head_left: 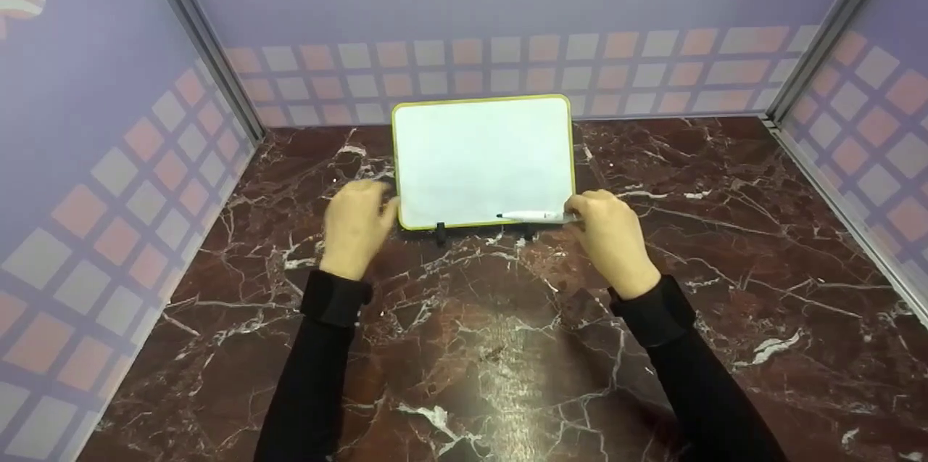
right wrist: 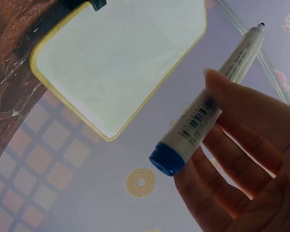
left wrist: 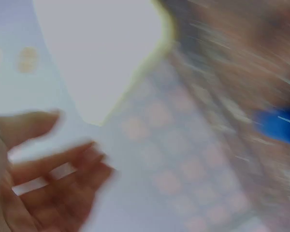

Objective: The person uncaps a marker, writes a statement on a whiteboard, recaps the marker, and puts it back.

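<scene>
A whiteboard [head_left: 482, 157] with a yellow rim stands propped on small black feet [head_left: 441, 233], its white face blank. My right hand [head_left: 607, 233] pinches a white marker [right wrist: 203, 108] between thumb and fingers beside the board's lower right corner. The marker's dark tip is bare and points left in the head view; its back end is blue. Just left of the board's lower left corner is my left hand [head_left: 355, 224], holding nothing, with thumb and fingers apart in the left wrist view. A blurred blue thing [left wrist: 280, 125] shows there too; its kind cannot be told.
The board stands on a dark red marbled tabletop [head_left: 464, 346]. A purple back wall [head_left: 478, 5] with pink and white squares rises behind it. Similar side walls [head_left: 87, 179] close off left and right, with grey metal posts [head_left: 210, 48] in the corners.
</scene>
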`<action>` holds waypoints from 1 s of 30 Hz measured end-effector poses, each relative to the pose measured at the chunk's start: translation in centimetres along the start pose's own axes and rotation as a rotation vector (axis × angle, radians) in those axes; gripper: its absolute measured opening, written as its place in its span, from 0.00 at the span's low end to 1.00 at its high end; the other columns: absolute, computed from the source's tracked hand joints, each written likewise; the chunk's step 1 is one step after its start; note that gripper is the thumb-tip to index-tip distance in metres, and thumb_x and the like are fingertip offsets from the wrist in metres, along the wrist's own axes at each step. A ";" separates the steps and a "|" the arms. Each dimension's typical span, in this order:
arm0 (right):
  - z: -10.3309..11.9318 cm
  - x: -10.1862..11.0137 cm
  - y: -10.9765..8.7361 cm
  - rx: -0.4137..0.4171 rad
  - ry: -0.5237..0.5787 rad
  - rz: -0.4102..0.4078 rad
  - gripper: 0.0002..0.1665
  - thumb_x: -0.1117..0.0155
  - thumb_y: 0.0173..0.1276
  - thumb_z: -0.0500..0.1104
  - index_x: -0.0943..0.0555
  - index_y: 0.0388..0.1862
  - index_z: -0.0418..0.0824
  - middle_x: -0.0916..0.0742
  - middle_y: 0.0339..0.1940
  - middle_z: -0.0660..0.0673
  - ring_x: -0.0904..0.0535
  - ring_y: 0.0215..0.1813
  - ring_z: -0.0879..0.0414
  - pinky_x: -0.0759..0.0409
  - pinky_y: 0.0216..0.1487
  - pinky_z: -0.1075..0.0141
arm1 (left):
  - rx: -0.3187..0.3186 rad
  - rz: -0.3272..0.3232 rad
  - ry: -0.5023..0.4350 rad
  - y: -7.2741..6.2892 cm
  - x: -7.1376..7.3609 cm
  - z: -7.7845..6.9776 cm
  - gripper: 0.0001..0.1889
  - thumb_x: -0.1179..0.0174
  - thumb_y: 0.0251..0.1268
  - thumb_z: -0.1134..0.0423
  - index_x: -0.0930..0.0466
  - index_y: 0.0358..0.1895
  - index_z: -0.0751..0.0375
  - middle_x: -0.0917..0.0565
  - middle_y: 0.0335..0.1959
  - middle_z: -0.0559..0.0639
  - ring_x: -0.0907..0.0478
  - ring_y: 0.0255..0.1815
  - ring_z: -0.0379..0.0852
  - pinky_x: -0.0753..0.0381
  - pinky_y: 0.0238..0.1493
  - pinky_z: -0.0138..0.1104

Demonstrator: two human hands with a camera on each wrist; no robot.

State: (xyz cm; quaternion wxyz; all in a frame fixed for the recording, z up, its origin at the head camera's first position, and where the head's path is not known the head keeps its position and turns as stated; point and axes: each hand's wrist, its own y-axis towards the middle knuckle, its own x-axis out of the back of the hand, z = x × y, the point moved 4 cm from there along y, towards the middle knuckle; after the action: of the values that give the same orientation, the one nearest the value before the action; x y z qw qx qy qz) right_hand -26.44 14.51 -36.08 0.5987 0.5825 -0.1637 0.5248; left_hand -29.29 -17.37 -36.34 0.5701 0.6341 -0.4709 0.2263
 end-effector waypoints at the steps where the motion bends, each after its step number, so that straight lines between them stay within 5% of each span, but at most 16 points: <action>1: 0.2 -0.1 0.0 0.012 -0.004 -0.001 0.08 0.23 0.53 0.33 0.16 0.31 0.36 0.12 0.32 0.39 0.17 0.38 0.41 0.17 0.38 0.49 | -0.086 -0.008 -0.038 0.0 0.3 -1.5 0.14 0.36 0.66 0.58 0.15 0.45 0.67 0.13 0.45 0.62 0.16 0.48 0.60 0.18 0.55 0.50; 3: 0.6 -0.3 -0.1 0.035 -0.003 -0.004 0.08 0.23 0.53 0.35 0.16 0.30 0.37 0.13 0.31 0.40 0.17 0.37 0.42 0.17 0.37 0.49 | -0.245 -0.006 -0.106 -0.4 0.5 -4.4 0.15 0.37 0.66 0.59 0.16 0.48 0.66 0.13 0.48 0.61 0.17 0.52 0.58 0.21 0.62 0.49; 6: 1.3 -0.7 -0.3 0.075 -0.003 -0.013 0.08 0.23 0.53 0.36 0.15 0.30 0.37 0.13 0.29 0.41 0.18 0.35 0.45 0.17 0.36 0.51 | -0.397 0.022 -0.156 -1.4 -0.1 -7.7 0.17 0.37 0.65 0.57 0.17 0.51 0.65 0.13 0.50 0.58 0.17 0.52 0.55 0.22 0.63 0.47; 11: 2.6 -1.3 -0.7 0.157 -0.036 -0.037 0.08 0.23 0.52 0.37 0.14 0.30 0.36 0.13 0.29 0.42 0.19 0.35 0.47 0.16 0.37 0.56 | -0.513 0.041 -0.169 -2.9 -2.1 -10.6 0.20 0.32 0.60 0.56 0.17 0.52 0.63 0.13 0.48 0.54 0.17 0.50 0.50 0.20 0.60 0.43; 24: 4.3 -2.4 -0.6 0.424 -0.044 -0.143 0.10 0.22 0.48 0.34 0.14 0.30 0.38 0.12 0.32 0.45 0.19 0.42 0.49 0.17 0.49 0.60 | -0.465 0.073 -0.233 -4.4 -4.8 -11.3 0.10 0.32 0.62 0.64 0.14 0.45 0.62 0.12 0.38 0.52 0.16 0.41 0.48 0.18 0.52 0.42; 27: 3.9 -2.5 -0.2 0.378 0.053 -0.135 0.24 0.20 0.45 0.34 0.15 0.45 0.37 0.13 0.45 0.40 0.20 0.54 0.42 0.21 0.62 0.52 | -0.442 0.067 -0.245 -4.2 -4.8 -11.1 0.07 0.32 0.61 0.65 0.14 0.42 0.62 0.12 0.35 0.53 0.16 0.38 0.48 0.18 0.50 0.42; 30: 3.0 -2.6 0.4 0.206 0.256 -0.088 0.50 0.16 0.42 0.40 0.26 0.67 0.38 0.22 0.63 0.34 0.30 0.66 0.37 0.31 0.71 0.43 | -0.402 0.035 -0.264 -4.0 -4.6 -10.8 0.08 0.32 0.61 0.66 0.14 0.41 0.63 0.11 0.35 0.53 0.16 0.36 0.48 0.17 0.50 0.43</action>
State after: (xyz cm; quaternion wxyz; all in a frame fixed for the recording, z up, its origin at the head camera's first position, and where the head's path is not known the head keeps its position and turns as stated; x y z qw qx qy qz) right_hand -26.56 10.70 -37.22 0.5739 0.5760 -0.0059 0.5821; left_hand -25.28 -6.08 -39.45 0.6142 0.5236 -0.5880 0.0529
